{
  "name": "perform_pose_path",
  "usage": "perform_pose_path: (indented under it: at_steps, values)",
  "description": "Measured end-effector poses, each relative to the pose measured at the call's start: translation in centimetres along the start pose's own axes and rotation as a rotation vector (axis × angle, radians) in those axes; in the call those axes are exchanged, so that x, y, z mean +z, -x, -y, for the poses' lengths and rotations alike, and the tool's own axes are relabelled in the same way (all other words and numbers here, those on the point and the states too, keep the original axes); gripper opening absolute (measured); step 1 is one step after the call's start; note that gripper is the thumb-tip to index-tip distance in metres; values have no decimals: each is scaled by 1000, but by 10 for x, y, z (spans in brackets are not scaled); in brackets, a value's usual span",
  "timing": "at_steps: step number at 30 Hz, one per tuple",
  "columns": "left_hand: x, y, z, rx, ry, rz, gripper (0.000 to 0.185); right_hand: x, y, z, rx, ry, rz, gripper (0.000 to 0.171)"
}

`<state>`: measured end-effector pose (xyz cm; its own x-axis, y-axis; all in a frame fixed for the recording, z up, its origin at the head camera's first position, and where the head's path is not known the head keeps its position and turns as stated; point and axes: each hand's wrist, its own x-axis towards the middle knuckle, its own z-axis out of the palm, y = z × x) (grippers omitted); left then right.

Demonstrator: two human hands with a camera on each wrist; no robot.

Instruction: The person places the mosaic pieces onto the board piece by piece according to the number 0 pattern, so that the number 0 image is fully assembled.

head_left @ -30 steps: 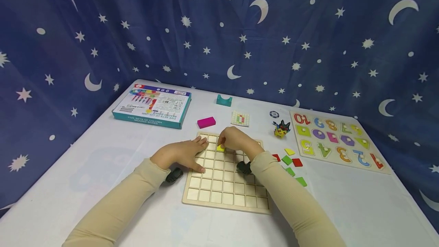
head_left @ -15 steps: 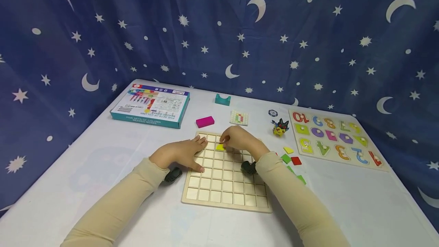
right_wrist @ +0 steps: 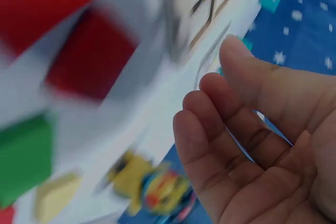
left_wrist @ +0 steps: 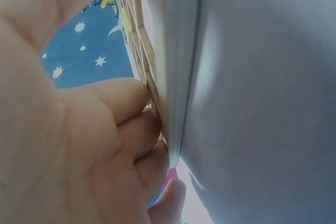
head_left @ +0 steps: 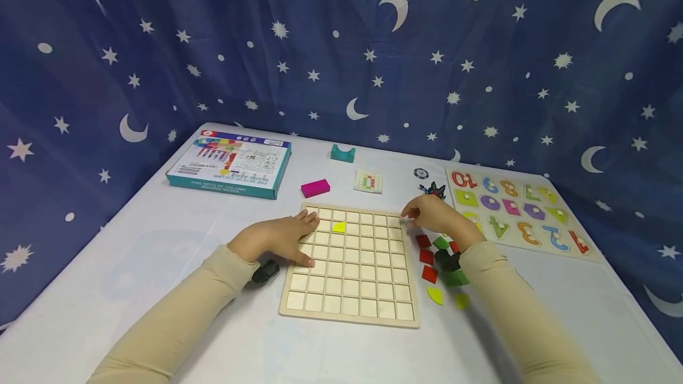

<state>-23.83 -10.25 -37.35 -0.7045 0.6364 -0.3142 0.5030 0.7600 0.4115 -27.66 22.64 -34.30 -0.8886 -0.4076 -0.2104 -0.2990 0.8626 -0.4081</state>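
Note:
A wooden grid board (head_left: 351, 272) of square cells lies in the middle of the table. One yellow tile with a rounded corner (head_left: 339, 227) sits in a cell of its second row from the back. My left hand (head_left: 278, 236) rests with spread fingers on the board's left rim. To the right, my right hand (head_left: 434, 216) hovers by the board's far right corner, nothing in its loosely bent fingers. Under that wrist lie loose tiles: several red ones (head_left: 429, 274), green ones (head_left: 455, 278) and yellow ones (head_left: 434, 296), partly hidden by the wrist camera.
A number puzzle board (head_left: 525, 225) lies at the right. Behind my right hand stand a small toy figure (head_left: 436, 189) and a round chip (head_left: 421, 173). Along the back are a patterned card (head_left: 368, 182), a magenta block (head_left: 316, 188), a teal notched block (head_left: 342, 154) and a flat box (head_left: 229, 165).
My right hand has let go of the yellow tile, which stays in its cell, and has moved right off the board towards the loose tiles. The left hand keeps its place on the rim.

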Motion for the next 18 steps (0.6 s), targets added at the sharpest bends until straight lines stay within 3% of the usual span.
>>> perform_pose_path:
  at_steps: [8,13,18]
  values:
    - [0,0,0,-17,-21,9,94,-4,18,-39,92,-20,-23,24]
    - [-1,1,-2,-20,-22,10,94,-2,24,-54,181,-44,-34,24]
    - [-1,0,-3,-13,-29,9,93,0,27,-64,213,-36,-44,26]
